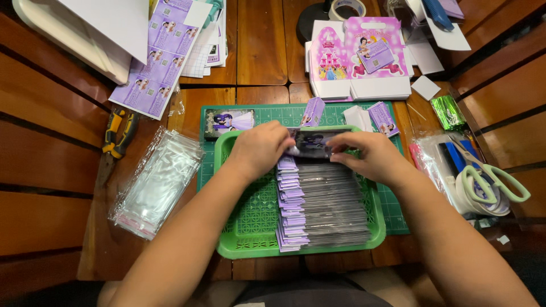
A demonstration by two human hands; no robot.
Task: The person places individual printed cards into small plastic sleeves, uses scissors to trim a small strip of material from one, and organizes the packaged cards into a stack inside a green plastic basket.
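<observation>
Green tray [250, 227] sits on a cutting mat [392, 210] and carries a row of packets [324, 204] with purple toppers. Left hand [259, 149] and right hand [369, 156] each pinch one end of a single packet [313, 142] held over the tray's far end. Clear bags [156, 185] lie to the left, scissors [492, 173] to the right.
</observation>
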